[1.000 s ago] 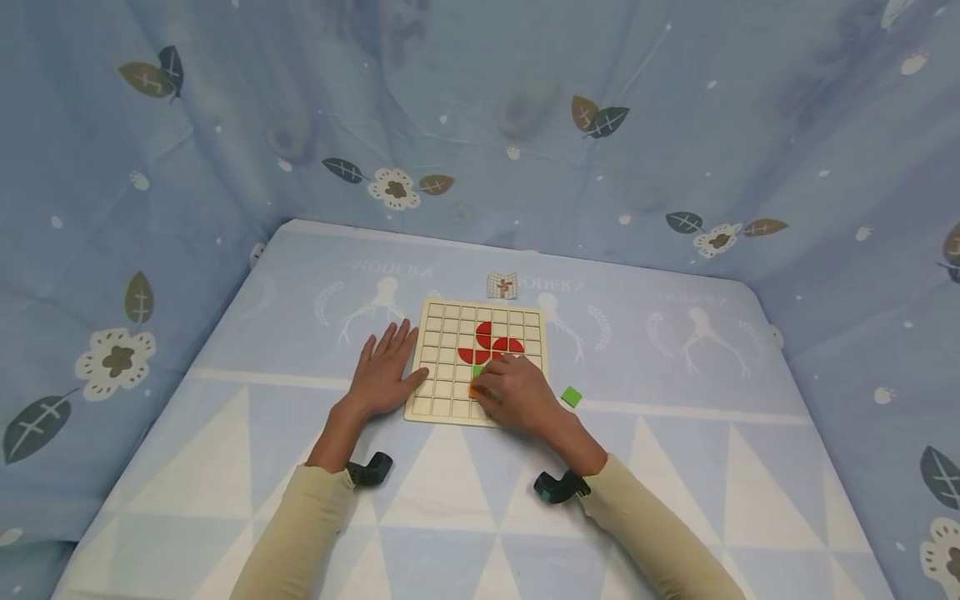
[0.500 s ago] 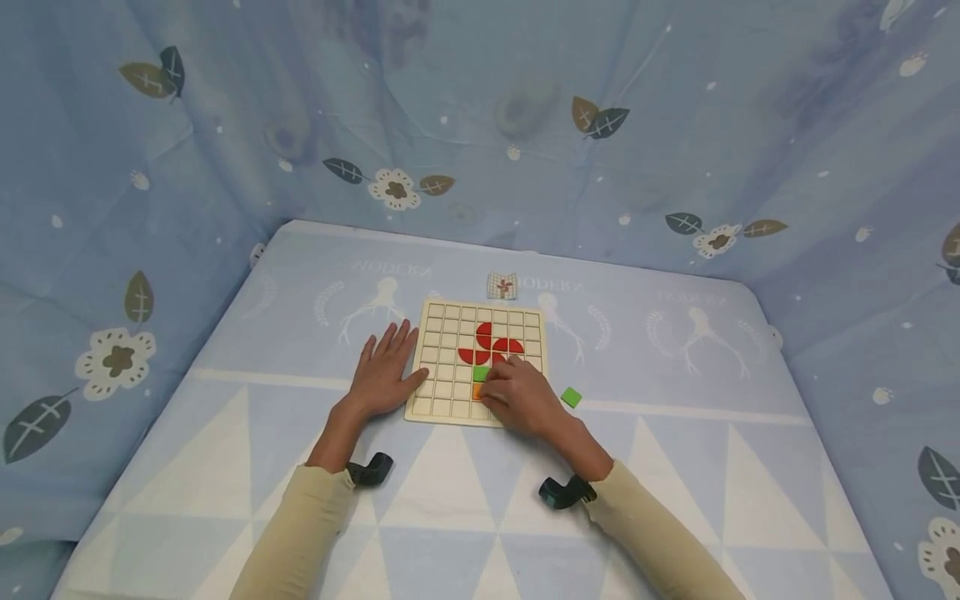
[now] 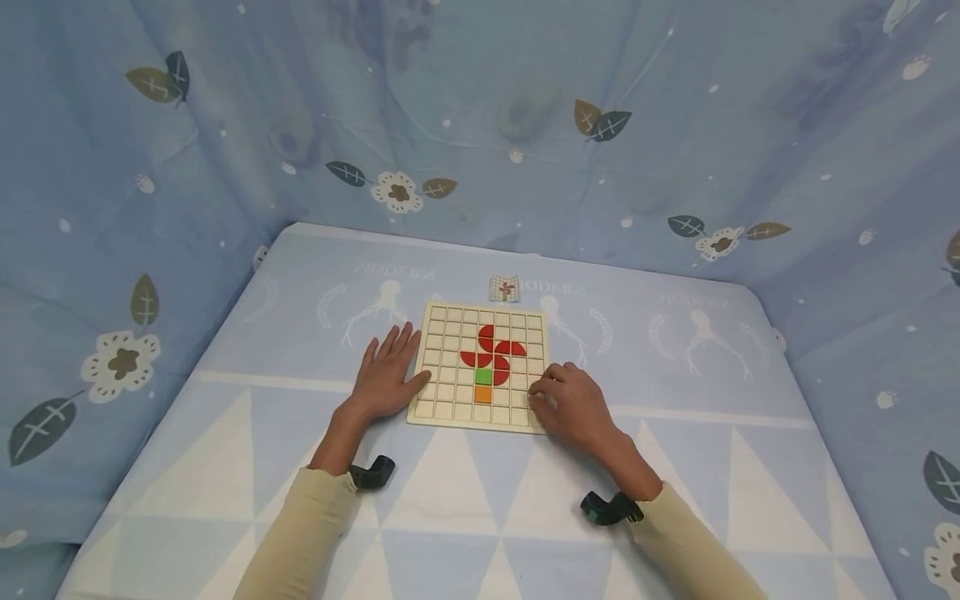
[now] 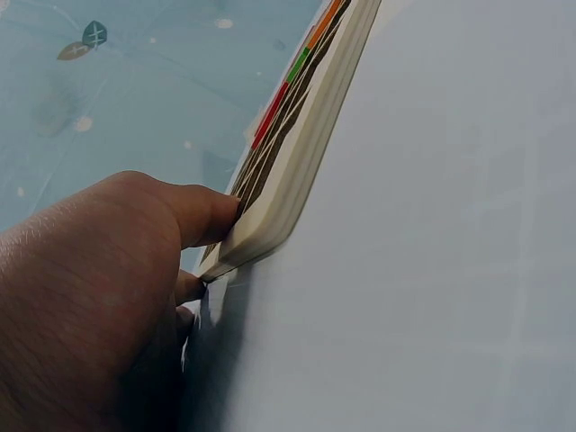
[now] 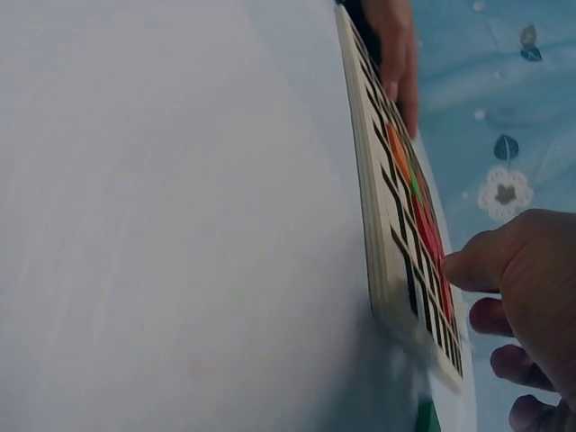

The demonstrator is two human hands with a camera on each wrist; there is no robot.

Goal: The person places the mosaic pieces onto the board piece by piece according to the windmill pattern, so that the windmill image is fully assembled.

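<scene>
A pale wooden grid board (image 3: pixel 446 361) lies on the table, with red curved pieces (image 3: pixel 501 372) set in a pinwheel. Below them sit a green square tile (image 3: pixel 483 377) and an orange square tile (image 3: pixel 483 394). My left hand (image 3: pixel 384 379) rests flat at the board's left side, its thumb on the edge. Over the board's right edge hovers my right hand (image 3: pixel 576 408), fingers loosely bent, with nothing seen between them. A loose green tile (image 5: pixel 427 418) shows partly at the bottom of the right wrist view; in the head view the right hand hides it.
A small pattern card (image 3: pixel 505 289) with a red pinwheel lies behind the board. The table (image 3: pixel 300 333) has a pale blue and white printed cover. Patterned blue curtains (image 3: pixel 450 100) stand at the back and both sides. A dark device (image 3: pixel 611 508) is strapped on each wrist.
My right hand has let go of the orange tile and moved right, off the middle of the board, to where the loose green tile lay. The left hand has stayed in place.
</scene>
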